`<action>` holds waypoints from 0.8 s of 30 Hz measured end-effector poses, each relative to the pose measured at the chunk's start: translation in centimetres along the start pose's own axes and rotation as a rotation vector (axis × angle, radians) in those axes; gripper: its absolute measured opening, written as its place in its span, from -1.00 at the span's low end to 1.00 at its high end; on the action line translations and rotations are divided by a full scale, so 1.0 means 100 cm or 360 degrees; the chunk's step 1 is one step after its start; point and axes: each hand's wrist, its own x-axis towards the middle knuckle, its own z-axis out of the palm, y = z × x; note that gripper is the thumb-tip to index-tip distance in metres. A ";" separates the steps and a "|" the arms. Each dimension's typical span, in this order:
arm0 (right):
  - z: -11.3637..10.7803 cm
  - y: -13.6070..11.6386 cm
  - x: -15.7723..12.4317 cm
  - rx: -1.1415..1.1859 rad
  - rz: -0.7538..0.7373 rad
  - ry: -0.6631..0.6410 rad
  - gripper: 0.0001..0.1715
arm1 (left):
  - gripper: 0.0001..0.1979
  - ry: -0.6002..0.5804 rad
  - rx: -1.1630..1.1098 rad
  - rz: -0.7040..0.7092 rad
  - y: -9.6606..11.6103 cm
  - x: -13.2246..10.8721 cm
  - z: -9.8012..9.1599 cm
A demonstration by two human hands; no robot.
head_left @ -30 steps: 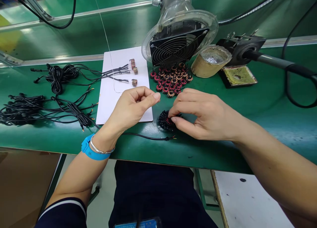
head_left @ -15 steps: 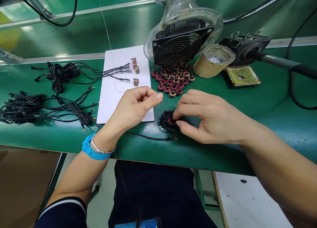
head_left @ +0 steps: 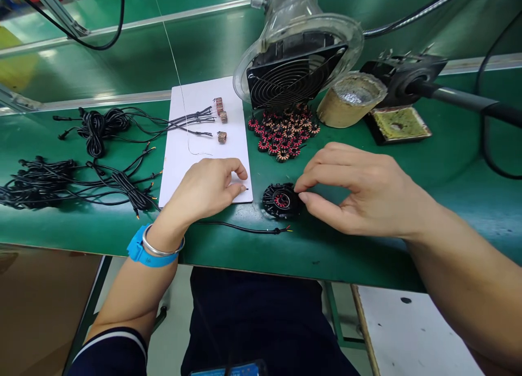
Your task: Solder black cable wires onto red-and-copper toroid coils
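Note:
A black round slotted part (head_left: 277, 207) with a small red-and-black wound coil (head_left: 282, 201) at its centre lies on the green bench. My right hand (head_left: 354, 193) pinches the part's right edge between thumb and forefinger. Over the lower right of a white board (head_left: 179, 174), my left hand (head_left: 210, 188) is open, thumb and forefinger apart. A tiny dark bit (head_left: 247, 189) lies by the left thumb tip; I cannot tell whether they touch. Just in front of the round part is the stripped end of a black cable (head_left: 261, 231).
Many red and copper coils (head_left: 281, 134) are heaped below a fan (head_left: 296, 76) in a clear hood. Right of them stand a round tub (head_left: 350, 101), a yellow sponge tray (head_left: 397, 124) and a soldering iron in its holder (head_left: 460, 96). Bundled black cables (head_left: 41, 183) cover the left; thin wire (head_left: 173, 55) hangs down.
My left hand has moved down and left, and its fingers have parted. My right hand has shifted from the round part's centre to its right edge, uncovering the coil.

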 end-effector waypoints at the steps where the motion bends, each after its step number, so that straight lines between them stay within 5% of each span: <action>1: 0.001 0.000 0.000 0.0004 0.0010 0.0007 -0.91 | -0.90 -0.0008 0.0102 -0.0017 0.000 0.001 0.003; 9: 0.009 -0.003 0.001 -0.0029 -0.0018 -0.0121 -0.87 | -0.87 -0.0149 0.0478 0.0050 0.004 0.002 0.012; 18: 0.016 -0.002 0.001 0.0079 0.0010 -0.0168 -0.84 | -0.91 -0.0009 0.0071 0.0105 0.006 -0.005 0.003; 24: 0.022 0.002 -0.003 0.0445 0.0286 -0.0127 -0.91 | -0.95 0.0019 -0.0296 0.0187 0.011 -0.006 0.007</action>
